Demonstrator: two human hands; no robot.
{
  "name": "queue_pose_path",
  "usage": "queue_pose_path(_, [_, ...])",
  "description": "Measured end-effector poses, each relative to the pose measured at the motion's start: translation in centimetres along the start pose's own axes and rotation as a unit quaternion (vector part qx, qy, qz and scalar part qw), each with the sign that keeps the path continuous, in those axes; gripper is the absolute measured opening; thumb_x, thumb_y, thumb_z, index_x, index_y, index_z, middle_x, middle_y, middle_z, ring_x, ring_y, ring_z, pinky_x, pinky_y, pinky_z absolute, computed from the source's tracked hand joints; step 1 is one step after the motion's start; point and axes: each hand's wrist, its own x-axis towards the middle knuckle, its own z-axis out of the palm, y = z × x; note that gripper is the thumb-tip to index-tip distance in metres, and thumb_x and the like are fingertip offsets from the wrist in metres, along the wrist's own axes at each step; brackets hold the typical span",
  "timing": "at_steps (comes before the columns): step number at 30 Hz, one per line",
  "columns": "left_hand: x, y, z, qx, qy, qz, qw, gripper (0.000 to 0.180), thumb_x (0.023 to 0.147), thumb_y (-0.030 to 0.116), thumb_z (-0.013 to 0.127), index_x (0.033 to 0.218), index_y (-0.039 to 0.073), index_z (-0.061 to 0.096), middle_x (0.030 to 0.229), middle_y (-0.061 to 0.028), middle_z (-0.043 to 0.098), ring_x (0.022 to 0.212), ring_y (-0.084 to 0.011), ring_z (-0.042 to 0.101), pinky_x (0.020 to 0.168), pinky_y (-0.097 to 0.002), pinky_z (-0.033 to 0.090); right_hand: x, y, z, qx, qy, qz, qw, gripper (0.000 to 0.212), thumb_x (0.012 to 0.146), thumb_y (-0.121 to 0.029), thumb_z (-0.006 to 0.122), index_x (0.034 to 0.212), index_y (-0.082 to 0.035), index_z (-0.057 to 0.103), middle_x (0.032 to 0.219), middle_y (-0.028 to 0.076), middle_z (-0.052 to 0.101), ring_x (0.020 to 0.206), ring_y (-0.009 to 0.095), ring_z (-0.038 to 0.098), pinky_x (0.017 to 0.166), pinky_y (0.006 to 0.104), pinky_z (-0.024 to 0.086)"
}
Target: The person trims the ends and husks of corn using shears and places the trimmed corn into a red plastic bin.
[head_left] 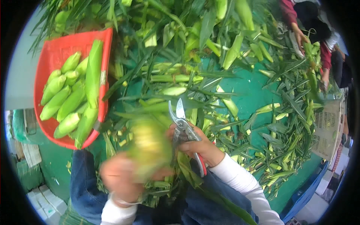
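Corn ear (148, 144), motion-blurred, pale yellow and green, in left hand (122, 175)

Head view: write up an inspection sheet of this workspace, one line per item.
Surface: green surface, bare in patches.
Job's things: blurred ear at centre; shears, blades apart; red basket at left, holding green ears.
Clutter: leaves strewn over much of the surface.
Hands: left hand holds the blurred ear; right hand grips the shears.
Cables: nothing seen.
Surroundings: another person's hand, upper right; beige crate at right.
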Motion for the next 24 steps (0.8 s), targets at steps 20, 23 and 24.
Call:
queue_pose_path(20, [11.1, 3.0, -6.4, 0.069, 0.054, 0.125, 0.988, 0.016, 0.090, 0.011, 0.055, 0.104, 0.003, 0.056, 0.099, -0.0103, 0.063, 0.083, -0.0188, 0.063, 0.071, -0.0284, 0.052, 17.5, -24.8, -4.6, -0.544, 0.398, -0.447, 0.588, 0.050, 0.073, -0.022, 0.072, 0.109, 0.003, 0.048, 0.086, 0.017, 0.060, 0.075, 0.028, 0.059, 0.069, 0.0372, 0.049])
queue_pose_path(23, [10.8, 1.8, -5.1, 0.107, -0.022, 0.060, 0.992, 0.020, 0.091, 0.009, 0.055, 0.109, 0.000, 0.055, 0.093, -0.0105, 0.064, 0.080, -0.0188, 0.063, 0.072, -0.0293, 0.053, 12.5, -17.2, -2.3, -0.429, 0.288, -0.390, 0.762, 0.041, 0.078, -0.016, 0.070, 0.111, 0.001, 0.052, 0.097, 0.010, 0.063, 0.084, 0.017, 0.059, 0.076, 0.0321, 0.049])
queue_pose_path(24, [11.1, 1.7, -3.9, 0.069, -0.045, 0.001, 0.997, 0.022, 0.091, 0.009, 0.056, 0.110, 0.000, 0.055, 0.091, -0.0103, 0.065, 0.078, -0.0186, 0.063, 0.073, -0.0295, 0.053, 10.3, -13.8, -1.8, -0.389, 0.257, -0.374, 0.802, 0.042, 0.079, -0.013, 0.070, 0.114, 0.001, 0.051, 0.102, 0.008, 0.062, 0.089, 0.016, 0.058, 0.080, 0.0304, 0.048])
